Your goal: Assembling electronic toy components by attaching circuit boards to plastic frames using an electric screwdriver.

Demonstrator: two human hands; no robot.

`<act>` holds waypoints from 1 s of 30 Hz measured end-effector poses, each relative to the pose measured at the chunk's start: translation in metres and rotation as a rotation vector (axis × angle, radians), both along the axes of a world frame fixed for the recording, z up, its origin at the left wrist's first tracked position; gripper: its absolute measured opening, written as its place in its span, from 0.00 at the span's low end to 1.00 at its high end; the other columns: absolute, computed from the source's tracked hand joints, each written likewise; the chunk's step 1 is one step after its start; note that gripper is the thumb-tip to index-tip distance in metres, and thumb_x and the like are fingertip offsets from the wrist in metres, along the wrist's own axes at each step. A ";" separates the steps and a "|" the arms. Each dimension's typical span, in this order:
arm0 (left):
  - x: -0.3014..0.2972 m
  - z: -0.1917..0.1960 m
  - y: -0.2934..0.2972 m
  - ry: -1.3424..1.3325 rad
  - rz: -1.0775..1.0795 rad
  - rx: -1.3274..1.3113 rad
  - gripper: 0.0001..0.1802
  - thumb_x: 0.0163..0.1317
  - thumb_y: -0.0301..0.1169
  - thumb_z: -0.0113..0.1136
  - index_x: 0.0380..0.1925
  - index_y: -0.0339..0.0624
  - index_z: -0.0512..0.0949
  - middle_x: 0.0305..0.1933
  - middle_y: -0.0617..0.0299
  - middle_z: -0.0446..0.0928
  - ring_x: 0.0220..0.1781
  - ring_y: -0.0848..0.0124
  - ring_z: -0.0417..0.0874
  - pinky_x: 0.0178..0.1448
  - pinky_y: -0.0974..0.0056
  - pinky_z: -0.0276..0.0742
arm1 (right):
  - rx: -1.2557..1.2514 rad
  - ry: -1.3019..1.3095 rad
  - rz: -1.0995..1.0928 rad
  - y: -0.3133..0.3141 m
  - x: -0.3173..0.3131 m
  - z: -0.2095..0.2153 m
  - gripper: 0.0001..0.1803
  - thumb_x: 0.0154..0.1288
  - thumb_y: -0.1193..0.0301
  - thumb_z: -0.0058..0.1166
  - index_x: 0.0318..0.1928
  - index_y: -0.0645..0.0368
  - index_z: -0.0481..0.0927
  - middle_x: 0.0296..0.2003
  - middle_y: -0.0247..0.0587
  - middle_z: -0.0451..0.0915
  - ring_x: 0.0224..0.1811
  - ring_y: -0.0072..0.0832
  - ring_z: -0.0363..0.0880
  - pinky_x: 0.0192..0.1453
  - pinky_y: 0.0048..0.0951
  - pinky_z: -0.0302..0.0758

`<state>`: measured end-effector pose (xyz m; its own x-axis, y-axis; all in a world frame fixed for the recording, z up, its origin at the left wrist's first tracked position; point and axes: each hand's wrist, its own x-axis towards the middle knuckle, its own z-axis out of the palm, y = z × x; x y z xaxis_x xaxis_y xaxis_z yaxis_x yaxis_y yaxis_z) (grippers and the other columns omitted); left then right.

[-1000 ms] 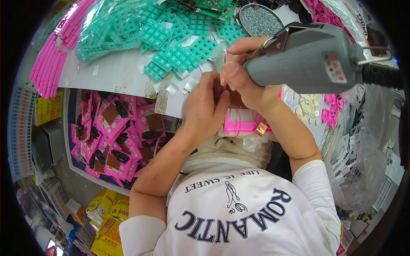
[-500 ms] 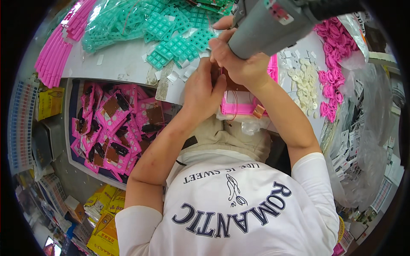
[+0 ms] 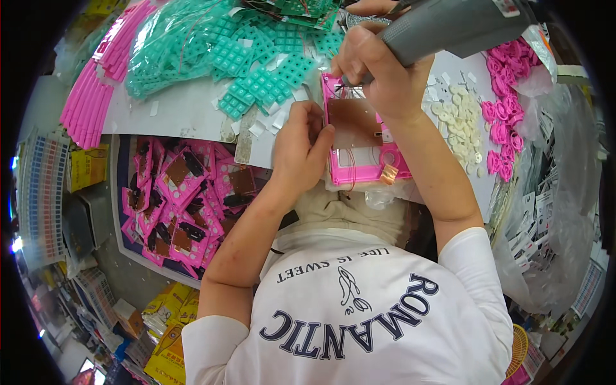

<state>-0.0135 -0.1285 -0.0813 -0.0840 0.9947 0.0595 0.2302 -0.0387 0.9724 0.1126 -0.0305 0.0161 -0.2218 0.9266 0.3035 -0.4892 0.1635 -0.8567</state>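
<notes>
A pink plastic case (image 3: 343, 174) lies at the table's front edge, with a brown board (image 3: 353, 122) and thin wires inside it. My left hand (image 3: 301, 141) is closed against its left edge, thumb on the rim and fingers curled and partly hidden. My right hand (image 3: 391, 80) wraps round a grey power tool (image 3: 449, 32), shaped like an electric screwdriver, which slants up to the right. Its dark lower end is near the case's far left corner; the exact contact is hidden by my fingers. A copper-coloured piece (image 3: 389, 174) sits at the case's near right.
Teal keypads (image 3: 260, 83) and a bag of them lie far left, beside pink strips (image 3: 90, 102). Green circuit boards (image 3: 301, 9) are at the back. White round parts (image 3: 459, 122) and pink loops (image 3: 504, 115) lie right. Below left, a bin holds pink assemblies (image 3: 176, 199).
My right hand and the tool have moved up and to the right, tilting the tool flatter, and more of the case shows. My left hand stays at the case's left edge.
</notes>
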 end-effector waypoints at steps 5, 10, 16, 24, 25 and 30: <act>0.001 0.001 0.002 0.010 0.002 0.002 0.15 0.64 0.25 0.61 0.49 0.34 0.70 0.30 0.55 0.76 0.28 0.64 0.76 0.33 0.60 0.72 | 0.053 -0.069 0.102 0.002 0.001 -0.020 0.15 0.67 0.77 0.57 0.51 0.71 0.74 0.20 0.35 0.75 0.17 0.21 0.72 0.27 0.30 0.78; 0.001 0.000 0.002 0.063 0.029 0.075 0.16 0.64 0.25 0.61 0.49 0.34 0.69 0.32 0.53 0.77 0.30 0.61 0.78 0.36 0.58 0.74 | 0.064 -0.170 0.122 -0.003 -0.006 -0.020 0.15 0.67 0.78 0.59 0.50 0.72 0.74 0.19 0.34 0.74 0.17 0.19 0.72 0.26 0.28 0.78; 0.001 -0.003 0.002 0.000 0.021 0.073 0.17 0.63 0.27 0.61 0.49 0.35 0.69 0.30 0.54 0.76 0.29 0.60 0.78 0.35 0.56 0.73 | 0.135 -0.240 0.112 -0.006 -0.010 -0.024 0.08 0.66 0.79 0.60 0.43 0.69 0.78 0.29 0.39 0.79 0.20 0.19 0.74 0.27 0.27 0.78; 0.000 -0.002 0.002 0.146 0.002 0.159 0.18 0.61 0.26 0.60 0.49 0.35 0.69 0.31 0.51 0.77 0.31 0.52 0.80 0.35 0.50 0.73 | 0.484 -0.346 -0.035 -0.008 -0.017 -0.036 0.09 0.68 0.78 0.61 0.43 0.70 0.77 0.32 0.44 0.80 0.22 0.20 0.76 0.28 0.26 0.76; 0.000 0.000 0.002 0.168 0.012 0.165 0.18 0.61 0.26 0.60 0.49 0.35 0.69 0.31 0.50 0.77 0.32 0.51 0.80 0.35 0.50 0.73 | 0.423 -0.333 -0.006 -0.009 -0.017 -0.037 0.10 0.68 0.78 0.61 0.45 0.71 0.76 0.31 0.43 0.80 0.22 0.20 0.76 0.29 0.26 0.76; -0.001 -0.003 -0.001 0.154 0.017 0.174 0.18 0.61 0.27 0.61 0.48 0.36 0.69 0.30 0.53 0.76 0.31 0.53 0.79 0.35 0.50 0.72 | 0.532 -0.157 0.115 0.029 -0.010 -0.042 0.18 0.72 0.73 0.54 0.54 0.75 0.68 0.20 0.38 0.73 0.19 0.26 0.72 0.28 0.31 0.75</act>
<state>-0.0142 -0.1294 -0.0839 -0.0770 0.9670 0.2430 0.3775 -0.1973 0.9047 0.1028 -0.0015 -0.0256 -0.3922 0.6225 0.6773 -0.4031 0.5455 -0.7348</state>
